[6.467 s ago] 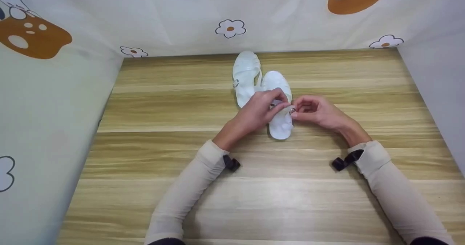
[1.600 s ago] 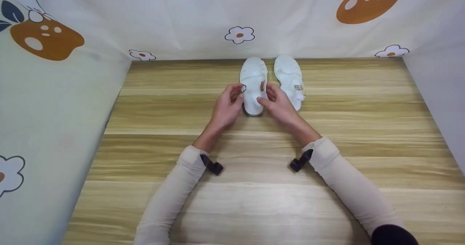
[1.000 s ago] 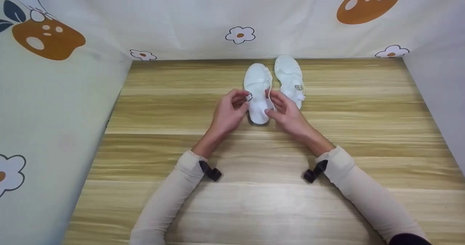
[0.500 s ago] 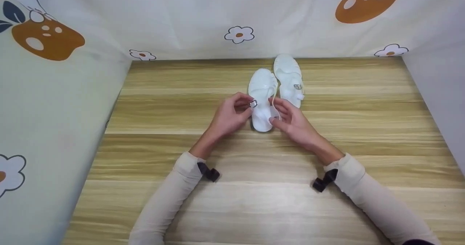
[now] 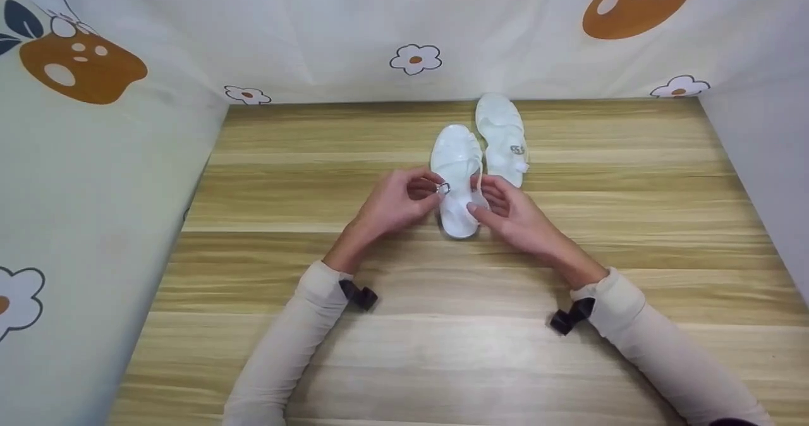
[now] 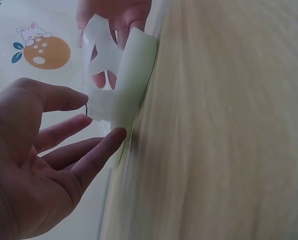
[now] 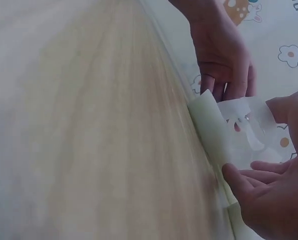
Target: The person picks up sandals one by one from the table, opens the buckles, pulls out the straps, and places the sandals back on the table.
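A white jelly sandal [image 5: 454, 150] lies on the wooden surface, toe toward the back wall. My left hand [image 5: 399, 201] pinches its small metal buckle [image 5: 444, 188] on the left side. In the left wrist view, another fingertip of that hand touches the sole edge of the sandal [image 6: 138, 57]. My right hand [image 5: 521, 220] holds the translucent heel band on the other side, thumb inside; the right wrist view shows this band [image 7: 249, 132] between thumb and fingers. The matching white sandal [image 5: 498, 111] rests just behind to the right, its heel partly hidden by my right hand.
A pale curtain-like wall [image 5: 341, 40] printed with flowers and oranges borders the back of the wooden surface [image 5: 417, 350]. Light walls stand along the left [image 5: 95, 192] and right [image 5: 752, 135] sides. The second sandal's toe is close to the back wall.
Both hands have left the right sandal, which now sits farther back. Holding the left sandal, they have drawn it toward me and slightly right; lately it has moved only a little.
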A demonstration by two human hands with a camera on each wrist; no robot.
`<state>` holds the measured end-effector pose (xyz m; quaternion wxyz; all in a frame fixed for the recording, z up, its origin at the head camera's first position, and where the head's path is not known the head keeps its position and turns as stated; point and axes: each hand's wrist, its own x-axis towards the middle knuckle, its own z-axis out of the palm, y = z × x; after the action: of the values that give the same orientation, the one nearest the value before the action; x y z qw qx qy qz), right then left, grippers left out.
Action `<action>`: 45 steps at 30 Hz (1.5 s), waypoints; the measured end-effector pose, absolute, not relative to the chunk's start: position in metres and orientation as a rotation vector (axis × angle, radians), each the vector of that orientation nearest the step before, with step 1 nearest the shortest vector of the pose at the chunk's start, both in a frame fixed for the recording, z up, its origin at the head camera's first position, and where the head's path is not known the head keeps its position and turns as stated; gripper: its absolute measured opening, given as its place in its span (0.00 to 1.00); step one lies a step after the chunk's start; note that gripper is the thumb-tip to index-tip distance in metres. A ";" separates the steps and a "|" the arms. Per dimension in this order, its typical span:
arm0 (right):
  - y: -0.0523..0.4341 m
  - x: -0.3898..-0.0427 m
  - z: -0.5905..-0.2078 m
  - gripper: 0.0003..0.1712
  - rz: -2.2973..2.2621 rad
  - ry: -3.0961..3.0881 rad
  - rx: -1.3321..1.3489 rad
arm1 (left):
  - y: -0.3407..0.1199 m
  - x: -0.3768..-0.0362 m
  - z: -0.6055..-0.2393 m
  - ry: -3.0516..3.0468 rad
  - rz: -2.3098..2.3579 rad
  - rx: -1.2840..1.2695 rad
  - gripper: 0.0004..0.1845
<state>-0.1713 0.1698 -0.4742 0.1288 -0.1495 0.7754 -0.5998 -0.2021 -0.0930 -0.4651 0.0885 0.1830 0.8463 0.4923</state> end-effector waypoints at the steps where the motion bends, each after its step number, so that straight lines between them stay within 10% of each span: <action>1: 0.169 -0.173 -0.473 0.35 -1.744 2.271 -0.434 | -0.094 -0.202 -0.465 2.528 1.451 0.545 0.13; 8: 0.166 -0.183 -0.464 0.37 -1.745 2.524 -0.455 | -0.097 -0.206 -0.465 2.564 1.402 0.602 0.13; 19: 0.152 -0.197 -0.451 0.13 -1.288 2.878 -0.967 | -0.098 -0.211 -0.476 2.438 1.443 0.756 0.14; 45: 0.148 -0.206 -0.471 0.12 -1.422 2.600 -0.686 | -0.109 -0.219 -0.486 2.170 1.805 0.518 0.16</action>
<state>-0.2061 0.1480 -0.4713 0.0496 -0.2253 0.8537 -0.4668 -0.2188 -0.1089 -0.4857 0.1356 0.1790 0.7492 0.6231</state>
